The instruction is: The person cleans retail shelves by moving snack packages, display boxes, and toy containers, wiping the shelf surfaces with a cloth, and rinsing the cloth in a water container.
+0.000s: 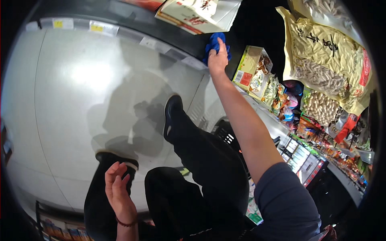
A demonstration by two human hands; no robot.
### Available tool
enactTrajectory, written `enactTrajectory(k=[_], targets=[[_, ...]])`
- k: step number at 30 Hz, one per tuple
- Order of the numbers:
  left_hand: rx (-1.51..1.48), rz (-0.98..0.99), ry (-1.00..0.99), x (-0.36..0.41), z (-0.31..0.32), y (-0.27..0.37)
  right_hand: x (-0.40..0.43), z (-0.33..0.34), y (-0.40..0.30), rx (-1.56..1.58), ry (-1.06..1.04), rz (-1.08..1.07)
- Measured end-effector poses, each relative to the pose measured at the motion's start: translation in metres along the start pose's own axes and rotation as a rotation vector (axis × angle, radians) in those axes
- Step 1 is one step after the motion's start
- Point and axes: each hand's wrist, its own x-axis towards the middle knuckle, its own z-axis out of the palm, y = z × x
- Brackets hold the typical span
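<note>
My right hand [219, 59] is stretched out over the black shelf [181, 40] and presses a crumpled blue cloth [214, 42] against its surface, close to the front edge. Just beyond the cloth stands a white gift box with red printing [199, 15]. To the right of the hand lies a green box with a clear window [251, 70], with wrapped pieces showing inside. My left hand [120, 191] hangs over my leg at the lower left, a beaded bracelet at its wrist, its fingers slightly curled and apart with nothing between them.
Price tags [104, 28] line the shelf's front edge. Large bags of seeds [325, 57] hang at the right, with more packaged snacks [280, 99] below them. A black plastic basket [226, 134] is on the floor behind my leg. Another rack [60, 229] with packages stands at the lower left.
</note>
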Motion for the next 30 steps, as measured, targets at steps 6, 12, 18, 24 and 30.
enactTrajectory(k=[6,12,18,24,30], targets=[[0.135,0.029,-0.1,0.059,0.008,0.011,-0.027,0.0,-0.027,-0.002,-0.12,-0.338],[0.021,0.145,-0.216,0.119,0.017,0.036,0.003,0.006,-0.013,-0.129,0.121,-0.344],[-0.074,0.197,-0.159,0.112,0.025,0.055,0.136,0.017,-0.008,-0.083,0.245,-0.237],[-0.174,0.296,-0.099,0.1,-0.004,0.05,0.302,0.034,0.003,-0.311,0.442,-0.313],[0.345,0.58,0.361,0.088,0.015,0.071,0.338,0.054,0.036,-0.186,0.317,-0.686]])
